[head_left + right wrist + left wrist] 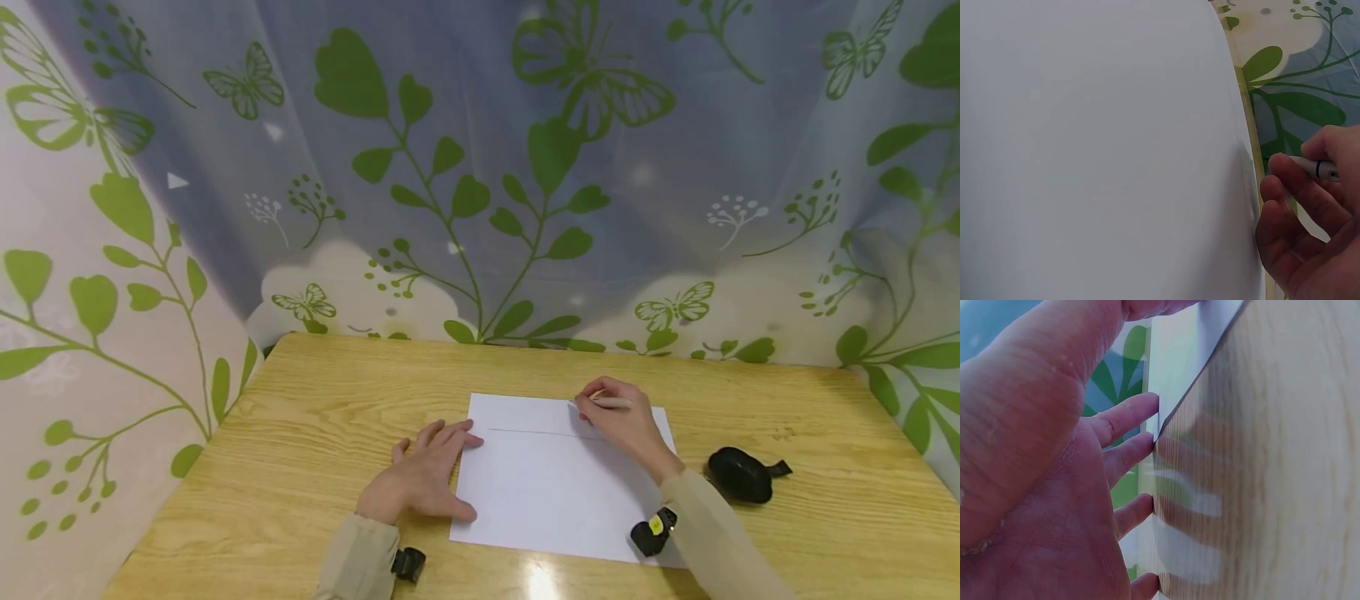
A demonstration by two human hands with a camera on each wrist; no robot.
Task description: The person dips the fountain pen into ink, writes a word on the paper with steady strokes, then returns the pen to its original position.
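Note:
A white sheet of paper (547, 492) lies on the wooden table, with one thin dark line (525, 431) running across its upper part. My right hand (621, 417) pinches a white pen (613, 402) between thumb and fingers over the sheet's upper right, the tip near the top edge. In the right wrist view the pen (1304, 165) shows a dark ring, and its tip is hidden behind the fingers. My left hand (423, 477) rests spread at the sheet's left edge, with thumb and a fingertip on the paper and other fingertips on the wood, as the left wrist view shows.
A black rounded case (740, 475) with a strap lies on the table (337, 400) to the right of the sheet. Behind the table hangs a curtain (480, 167) with green leaves and butterflies. Black wrist cameras sit at both cuffs.

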